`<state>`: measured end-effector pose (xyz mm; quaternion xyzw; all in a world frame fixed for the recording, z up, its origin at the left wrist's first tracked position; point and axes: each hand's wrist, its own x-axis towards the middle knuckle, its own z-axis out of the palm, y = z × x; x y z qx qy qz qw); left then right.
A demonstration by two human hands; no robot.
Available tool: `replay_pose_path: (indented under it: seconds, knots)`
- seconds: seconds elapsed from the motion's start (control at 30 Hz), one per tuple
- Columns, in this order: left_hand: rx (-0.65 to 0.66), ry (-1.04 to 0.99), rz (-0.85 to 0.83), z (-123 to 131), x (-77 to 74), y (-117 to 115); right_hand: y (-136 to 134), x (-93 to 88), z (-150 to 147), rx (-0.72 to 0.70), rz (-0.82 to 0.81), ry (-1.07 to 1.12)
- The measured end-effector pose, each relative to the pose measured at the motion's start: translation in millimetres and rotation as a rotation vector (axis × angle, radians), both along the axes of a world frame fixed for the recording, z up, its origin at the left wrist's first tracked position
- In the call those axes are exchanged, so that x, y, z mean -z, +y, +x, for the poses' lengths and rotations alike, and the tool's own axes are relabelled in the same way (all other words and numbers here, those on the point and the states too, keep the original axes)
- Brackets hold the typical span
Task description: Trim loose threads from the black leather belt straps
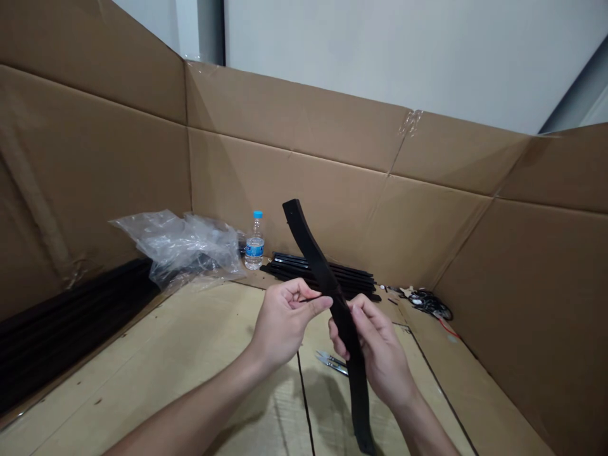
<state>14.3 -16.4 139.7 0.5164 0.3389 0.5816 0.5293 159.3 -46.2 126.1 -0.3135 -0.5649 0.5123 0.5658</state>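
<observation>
A long, flat, slightly curved black strip point(320, 269) is held up on a slant in front of me, its top end leaning left. My right hand point(377, 345) is closed around the strip at about its middle, the thumb on its near face. On the other side my left hand point(289, 316) pinches a thin dark strand point(311, 299) between thumb and forefinger, right beside the strip. Whether the strand is joined to the strip, I cannot tell. Behind the strip, a pair of silver thread snips point(332, 362) lies on the board, partly covered.
Tall cardboard walls point(294, 190) enclose the wooden work surface point(180, 342). At the back are a bundle of black strips point(351, 275), a water bottle point(254, 247) and a clear plastic bag point(190, 244). More dark strips point(80, 304) lie left; black scraps point(430, 303) lie right.
</observation>
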Motion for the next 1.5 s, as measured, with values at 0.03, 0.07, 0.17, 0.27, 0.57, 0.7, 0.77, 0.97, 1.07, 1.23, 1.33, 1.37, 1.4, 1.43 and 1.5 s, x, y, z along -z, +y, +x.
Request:
replay_pose_path:
  seconds: [0.03,0.07,0.17,0.27,0.57,0.7,0.77,0.97,1.07,1.23,1.33,1.37,1.4,1.43,1.5]
  knots:
    - [0.0,0.005,0.002,1,0.5,0,1,0.4,0,0.015,-0.019,0.0]
    - [0.002,0.011,0.004,2,1.0,-1,2,0.9,0,0.038,-0.038,-0.009]
    - [0.003,0.031,0.007,4,3.5,-3,2,2.3,-2,0.116,-0.068,-0.053]
    - [0.002,0.05,0.012,5,5.5,-4,1,2.8,-4,0.159,-0.054,-0.103]
    - [-0.024,0.053,0.018,4,7.3,1,-1,0.5,-3,0.115,-0.028,-0.111]
    - [-0.024,0.005,0.003,2,5.9,4,1,-1.5,1,0.019,-0.054,0.003]
    - [0.017,-0.042,-0.011,1,3.1,5,3,-1.7,4,-0.009,-0.067,0.029]
    - [0.084,-0.046,-0.059,-2,-1.8,4,8,2.0,12,-0.02,-0.035,-0.014]
    - [0.052,-0.04,-0.067,-2,-1.4,1,9,3.3,11,-0.018,-0.025,-0.115]
    - [0.118,-0.067,-0.092,-2,-5.5,-4,6,0.7,8,-0.068,-0.012,-0.223]
    - [0.194,-0.121,-0.095,-2,-8.4,-4,1,-2.1,8,-0.098,-0.023,-0.197]
    - [0.222,-0.135,-0.097,-2,-8.8,-4,0,-2.8,8,-0.11,-0.033,-0.187]
    - [0.248,-0.143,-0.1,-2,-9.0,-4,-1,-3.2,9,-0.124,-0.046,-0.179]
    - [0.272,-0.144,-0.106,-2,-8.9,-4,-2,-3.5,9,-0.139,-0.061,-0.176]
    - [0.304,-0.14,-0.121,-1,-8.3,-3,-3,-3.3,10,-0.159,-0.087,-0.179]
